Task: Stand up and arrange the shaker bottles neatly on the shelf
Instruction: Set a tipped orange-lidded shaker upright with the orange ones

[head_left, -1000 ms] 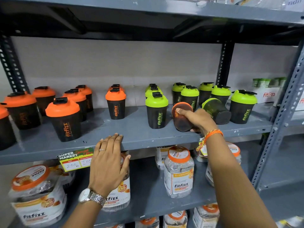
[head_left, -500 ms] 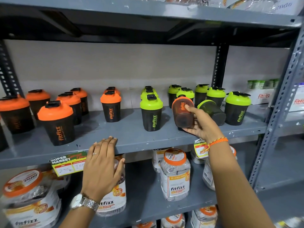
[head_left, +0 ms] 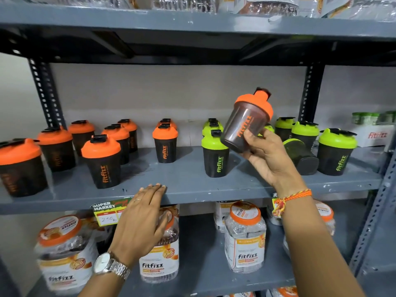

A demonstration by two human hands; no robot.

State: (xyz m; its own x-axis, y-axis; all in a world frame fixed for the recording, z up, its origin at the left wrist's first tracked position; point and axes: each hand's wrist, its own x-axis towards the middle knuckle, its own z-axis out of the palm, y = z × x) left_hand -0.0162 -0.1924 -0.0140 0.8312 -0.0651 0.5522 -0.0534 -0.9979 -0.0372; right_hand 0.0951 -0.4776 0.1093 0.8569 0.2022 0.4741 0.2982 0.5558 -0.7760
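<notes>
1. Orange-lidded shaker bottle (head_left: 246,121): held above the grey shelf (head_left: 192,185), clear of it, tilted with its lid up and to the right.
2. Right hand (head_left: 270,159): fingers wrapped around the bottle's lower body.
3. Fallen green-lidded bottle (head_left: 300,155): lying on its side just right of that hand, among upright green-lidded ones.
4. Left hand (head_left: 141,219): fingers flat and together, fingertips resting on the shelf's front edge.

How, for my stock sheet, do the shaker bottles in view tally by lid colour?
Orange-lidded shaker bottles: 9, one in the grip of the right hand.
Green-lidded shaker bottles: 8 in view, one lying on its side; the held bottle may hide more.
Total: 17 in view.
</notes>
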